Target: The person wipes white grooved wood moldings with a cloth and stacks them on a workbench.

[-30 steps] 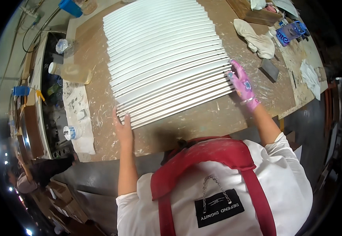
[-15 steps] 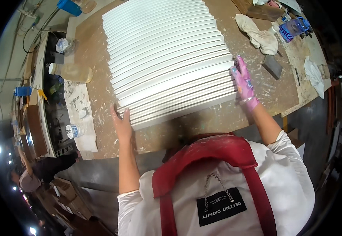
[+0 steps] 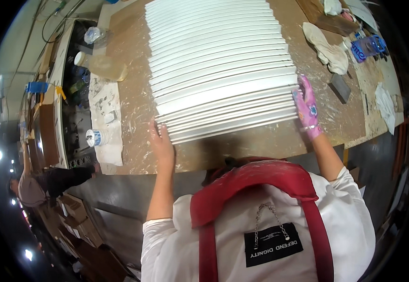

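A wide row of long white slats (image 3: 223,66) lies across the brown work table, overlapping like louvres. The nearest several are packed close, with narrow dark gaps between them. My bare left hand (image 3: 162,141) grips the left ends of these near slats, its fingertips at their edge. At the opposite ends, my right hand (image 3: 307,105), in a pink flowered glove, presses in with its fingers along the slat tips. The inner sides of both hands are partly hidden. The far end of the row runs out of view at the top.
On the table's left stand a jug of yellowish liquid (image 3: 102,66) and a white tub (image 3: 94,137) on a stained cloth. To the right lie a cream rag (image 3: 325,49), a grey block (image 3: 339,88) and a blue-labelled bottle (image 3: 366,48). Another person (image 3: 49,184) is at far left.
The view has turned and shifted, so the table and slats appear farther right. Both hands stay at the ends of the near slats. Less of the nearest slat's grey front face shows.
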Tool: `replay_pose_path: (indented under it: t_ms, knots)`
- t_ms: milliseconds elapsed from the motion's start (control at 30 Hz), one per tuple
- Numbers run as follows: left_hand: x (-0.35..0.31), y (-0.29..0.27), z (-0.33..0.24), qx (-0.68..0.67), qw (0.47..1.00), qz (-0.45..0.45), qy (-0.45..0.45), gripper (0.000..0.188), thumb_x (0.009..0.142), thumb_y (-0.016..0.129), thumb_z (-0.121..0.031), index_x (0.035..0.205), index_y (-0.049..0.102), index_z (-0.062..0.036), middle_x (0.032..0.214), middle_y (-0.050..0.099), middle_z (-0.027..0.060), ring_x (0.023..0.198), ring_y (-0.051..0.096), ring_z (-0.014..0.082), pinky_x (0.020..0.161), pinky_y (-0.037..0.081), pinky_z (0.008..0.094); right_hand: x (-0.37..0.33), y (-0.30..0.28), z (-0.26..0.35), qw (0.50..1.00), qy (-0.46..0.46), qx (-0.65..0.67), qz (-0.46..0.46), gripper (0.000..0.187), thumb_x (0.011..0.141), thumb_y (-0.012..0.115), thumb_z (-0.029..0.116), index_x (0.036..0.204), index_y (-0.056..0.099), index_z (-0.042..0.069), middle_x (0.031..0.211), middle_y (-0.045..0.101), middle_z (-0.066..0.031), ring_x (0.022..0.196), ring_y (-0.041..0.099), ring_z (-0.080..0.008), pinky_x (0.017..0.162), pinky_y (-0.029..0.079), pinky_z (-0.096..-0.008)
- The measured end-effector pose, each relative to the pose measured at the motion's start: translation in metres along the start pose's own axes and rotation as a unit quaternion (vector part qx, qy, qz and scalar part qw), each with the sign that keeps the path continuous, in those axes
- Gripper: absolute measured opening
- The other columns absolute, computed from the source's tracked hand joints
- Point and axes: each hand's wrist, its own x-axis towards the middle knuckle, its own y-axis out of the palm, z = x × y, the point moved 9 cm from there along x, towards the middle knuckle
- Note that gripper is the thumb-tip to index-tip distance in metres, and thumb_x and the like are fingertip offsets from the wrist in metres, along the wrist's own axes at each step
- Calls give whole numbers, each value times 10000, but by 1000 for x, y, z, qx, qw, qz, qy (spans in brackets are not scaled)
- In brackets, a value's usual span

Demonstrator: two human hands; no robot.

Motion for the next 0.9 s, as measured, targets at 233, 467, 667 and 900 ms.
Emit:
replay_pose_path:
  t_ms: [233, 467, 667, 900]
  knots:
    - [16, 6, -6, -51, 999, -11, -16, 473, 991, 490, -149, 1407, 375, 43, 1377, 482, 230, 1248, 488, 320, 1053, 367, 376, 18, 12, 25, 996, 6, -85, 7, 595, 953, 578, 316, 1430, 386, 16, 1442, 424, -205, 1349, 392, -308, 1123, 299, -380]
    - [40, -5, -2, -82, 996, -18, -32, 481, 1015, 437, -265, 1373, 429, 55, 1362, 499, 236, 1229, 503, 335, 1048, 369, 387, 31, -2, -3, 999, 46, 17, 1, 623, 940, 585, 299, 1445, 369, 5, 1489, 381, -192, 1386, 357, -296, 1144, 271, -364]
    - [80, 19, -32, 196, 977, 72, 37, 506, 1001, 429, -349, 1270, 530, 68, 1254, 525, 317, 1163, 502, 456, 1010, 383, 465, 69, 11, -2, 989, 24, -130, 65, 641, 940, 558, 413, 1395, 415, -15, 1346, 510, -244, 1270, 480, -339, 1067, 357, -393]
    - [72, 19, -26, 190, 980, 53, 29, 515, 1007, 422, -358, 1250, 543, 80, 1249, 528, 318, 1180, 493, 449, 1023, 374, 460, 55, 17, 9, 987, 134, -66, 67, 610, 910, 621, 423, 1326, 490, -4, 905, 624, -122, 659, 555, -173, 613, 480, -333]
